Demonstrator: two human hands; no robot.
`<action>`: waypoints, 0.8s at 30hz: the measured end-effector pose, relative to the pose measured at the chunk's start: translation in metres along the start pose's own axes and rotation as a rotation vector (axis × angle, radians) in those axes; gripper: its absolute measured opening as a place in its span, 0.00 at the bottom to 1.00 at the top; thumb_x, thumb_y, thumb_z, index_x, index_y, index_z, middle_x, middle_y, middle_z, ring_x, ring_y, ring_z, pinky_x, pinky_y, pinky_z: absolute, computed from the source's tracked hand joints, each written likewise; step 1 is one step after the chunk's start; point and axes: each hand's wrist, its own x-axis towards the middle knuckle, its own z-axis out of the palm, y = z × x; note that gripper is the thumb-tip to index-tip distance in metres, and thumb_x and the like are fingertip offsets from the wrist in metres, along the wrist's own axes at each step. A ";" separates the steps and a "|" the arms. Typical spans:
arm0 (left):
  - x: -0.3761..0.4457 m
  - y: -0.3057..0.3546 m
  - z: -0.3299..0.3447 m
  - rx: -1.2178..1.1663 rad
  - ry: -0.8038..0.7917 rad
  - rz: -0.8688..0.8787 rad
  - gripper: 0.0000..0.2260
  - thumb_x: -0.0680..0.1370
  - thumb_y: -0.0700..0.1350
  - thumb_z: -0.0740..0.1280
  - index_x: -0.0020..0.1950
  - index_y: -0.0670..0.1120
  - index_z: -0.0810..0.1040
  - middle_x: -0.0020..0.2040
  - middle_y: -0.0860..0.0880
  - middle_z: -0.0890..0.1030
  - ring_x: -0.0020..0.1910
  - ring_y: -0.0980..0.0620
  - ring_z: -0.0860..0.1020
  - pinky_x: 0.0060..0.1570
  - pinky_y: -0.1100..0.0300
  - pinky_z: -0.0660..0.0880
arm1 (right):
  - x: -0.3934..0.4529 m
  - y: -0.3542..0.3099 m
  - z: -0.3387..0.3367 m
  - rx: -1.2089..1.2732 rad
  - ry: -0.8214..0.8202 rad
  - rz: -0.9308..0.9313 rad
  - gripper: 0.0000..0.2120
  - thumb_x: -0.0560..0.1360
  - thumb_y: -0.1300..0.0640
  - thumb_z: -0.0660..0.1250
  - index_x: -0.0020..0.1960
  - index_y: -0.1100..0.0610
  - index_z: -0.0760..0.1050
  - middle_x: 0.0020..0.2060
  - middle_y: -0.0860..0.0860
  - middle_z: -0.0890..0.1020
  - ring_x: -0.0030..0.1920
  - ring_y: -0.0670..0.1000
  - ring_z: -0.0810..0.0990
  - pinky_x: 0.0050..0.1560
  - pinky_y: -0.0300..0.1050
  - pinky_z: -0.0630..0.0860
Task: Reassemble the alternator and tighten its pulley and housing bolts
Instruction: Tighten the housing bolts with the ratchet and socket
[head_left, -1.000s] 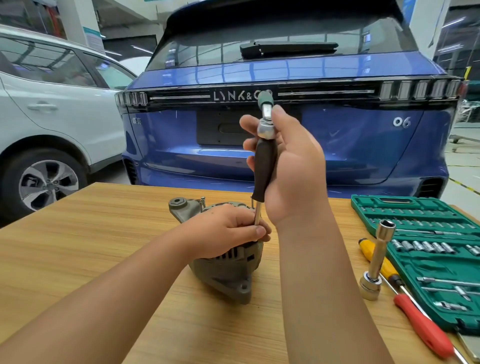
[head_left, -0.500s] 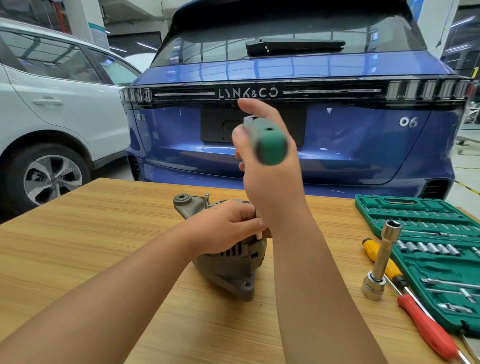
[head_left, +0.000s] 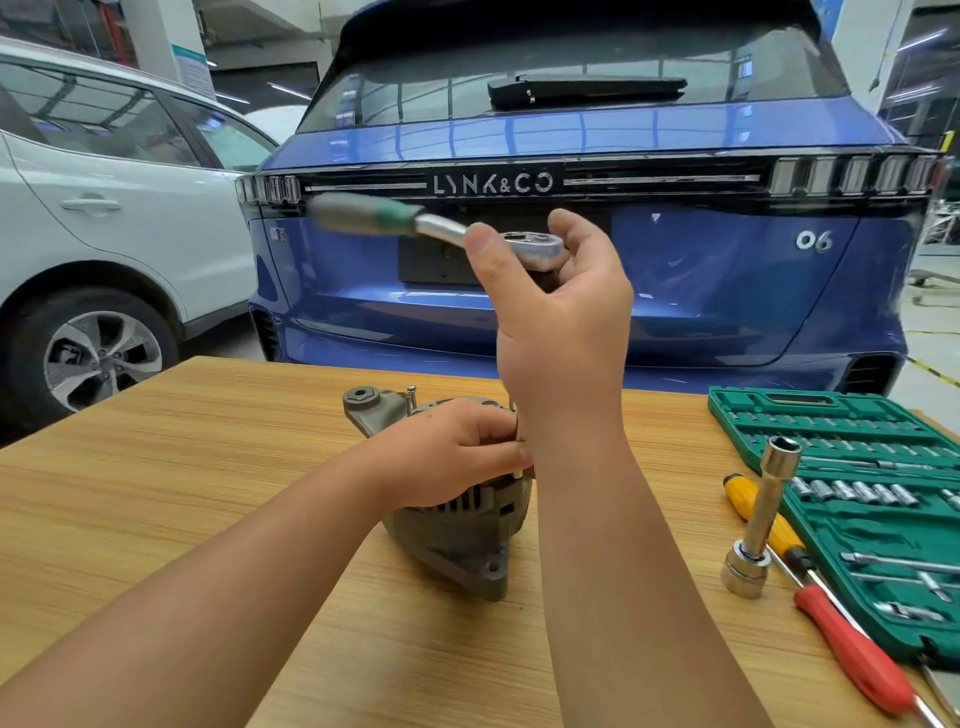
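The alternator (head_left: 457, 525) sits on the wooden table (head_left: 208, 467), about midway across it and well in from the near edge, with bare wood open to its left. The left hand (head_left: 447, 457) rests on top of the housing, its grip curled round the upper rim, fingertips pinching at a thin metal shaft that rises there. The right hand (head_left: 561, 322) is raised well above the alternator, its grip closed on the head of a ratchet wrench (head_left: 441, 223); the green and grey handle sticks out to the left, blurred. To the right, well apart from the alternator, a long socket (head_left: 763, 514) stands tilted on its wide end, just beside a yellow screwdriver (head_left: 753, 514) and a red screwdriver (head_left: 852, 649). A green socket case (head_left: 857, 447) lies open along the table's right edge. A blue car (head_left: 571, 234) stands just beyond the far edge, with a white car (head_left: 104, 218) to its left.
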 end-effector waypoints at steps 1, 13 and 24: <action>0.000 0.000 0.000 0.007 0.004 0.004 0.18 0.84 0.53 0.63 0.42 0.75 0.79 0.44 0.66 0.82 0.45 0.62 0.80 0.51 0.53 0.78 | 0.000 0.000 0.002 -0.036 0.036 -0.021 0.28 0.75 0.49 0.75 0.70 0.58 0.71 0.43 0.46 0.81 0.40 0.42 0.80 0.40 0.35 0.75; 0.006 -0.009 0.000 -0.022 -0.034 -0.003 0.08 0.86 0.51 0.63 0.53 0.63 0.80 0.44 0.73 0.82 0.47 0.75 0.78 0.43 0.82 0.68 | 0.010 -0.009 -0.017 0.598 -0.101 0.383 0.10 0.77 0.59 0.70 0.57 0.59 0.76 0.45 0.52 0.80 0.42 0.49 0.78 0.42 0.39 0.77; 0.003 -0.007 0.001 -0.077 0.005 -0.030 0.09 0.85 0.54 0.63 0.51 0.65 0.81 0.49 0.67 0.84 0.50 0.69 0.80 0.53 0.60 0.73 | 0.001 0.002 -0.007 0.124 -0.390 0.011 0.16 0.79 0.59 0.62 0.60 0.41 0.76 0.49 0.47 0.80 0.45 0.49 0.76 0.44 0.41 0.75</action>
